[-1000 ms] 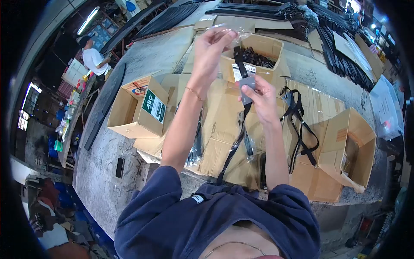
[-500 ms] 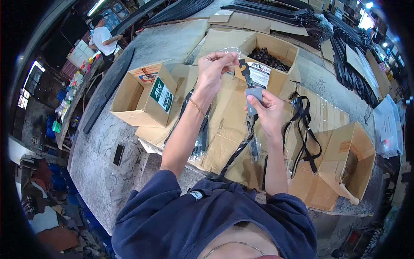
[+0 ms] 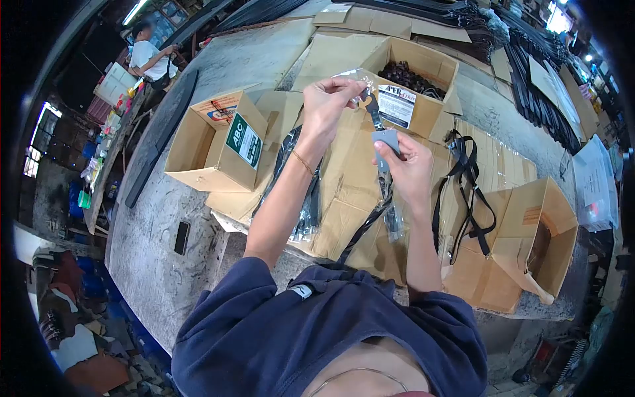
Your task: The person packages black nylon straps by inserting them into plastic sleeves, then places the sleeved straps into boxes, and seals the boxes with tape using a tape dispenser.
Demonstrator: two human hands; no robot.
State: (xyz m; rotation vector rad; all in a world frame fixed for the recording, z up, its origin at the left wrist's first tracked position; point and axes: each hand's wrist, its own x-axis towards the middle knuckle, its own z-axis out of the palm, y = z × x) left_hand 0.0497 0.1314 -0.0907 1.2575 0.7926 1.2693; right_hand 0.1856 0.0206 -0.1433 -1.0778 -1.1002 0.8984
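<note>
My left hand (image 3: pixel 322 109) is raised, fingers pinched on the clear plastic sleeve (image 3: pixel 369 81) at its top edge. Just beside those fingertips is a black hook-shaped hanger (image 3: pixel 372 104). My right hand (image 3: pixel 411 173) grips a grey tag (image 3: pixel 385 140) between thumb and fingers, below the hanger. A black strap (image 3: pixel 360 233) runs down from there towards my lap, partly inside shiny plastic. Left of it, several plastic-wrapped black straps (image 3: pixel 307 208) lie on cardboard, partly hidden by my left forearm. Loose black straps with metal clips (image 3: pixel 466 178) lie to the right.
An open box of dark small parts (image 3: pixel 426 99) stands ahead. Other open cartons stand at left (image 3: pixel 215 178) and right (image 3: pixel 516 231). A phone (image 3: pixel 182 238) lies on the grey table (image 3: pixel 149 264). Bundled black strips (image 3: pixel 536 99) fill the far right; a person (image 3: pixel 151 56) stands far left.
My right hand and the grey tag have shifted slightly left. My left hand keeps its pinch at the sleeve's top. The view has tilted a little, and the far person's arms have moved.
</note>
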